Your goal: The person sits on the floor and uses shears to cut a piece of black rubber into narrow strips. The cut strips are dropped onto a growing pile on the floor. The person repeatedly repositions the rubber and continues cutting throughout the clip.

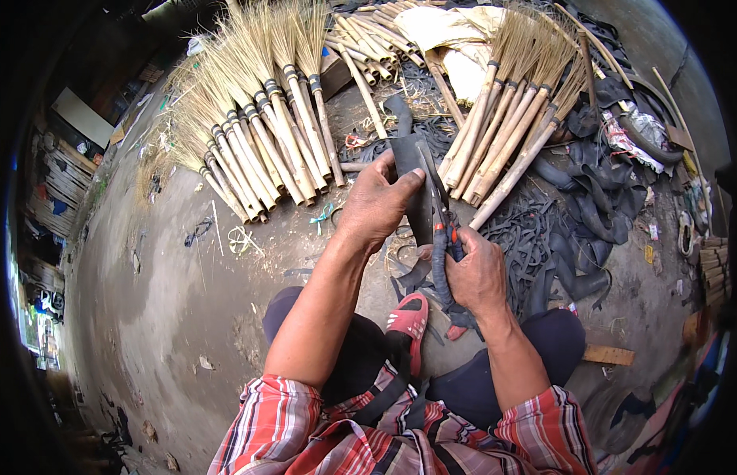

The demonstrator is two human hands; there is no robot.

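Observation:
A flat strip of black rubber (418, 215) is pinched between the thumb and fingers of my left hand (375, 204), held up in front of me. My right hand (477, 273) is closed round the handles of a pair of shears (440, 257), dark-wrapped with some red showing. Their blades point away from me and lie along the right side of the rubber, close to my left thumb. Whether the blades are biting into the rubber I cannot tell. Below the hands, dark rubber scraps hang or lie near my red shoe (408, 321).
Grass brooms with cane handles (281, 150) lie in a row at the far left, and another bundle of brooms (503, 134) at the far right. Cut canes (372, 39) are stacked behind. Black rubber strips and tubes (578, 229) pile up at the right. A wood block (608, 354) sits by my right knee.

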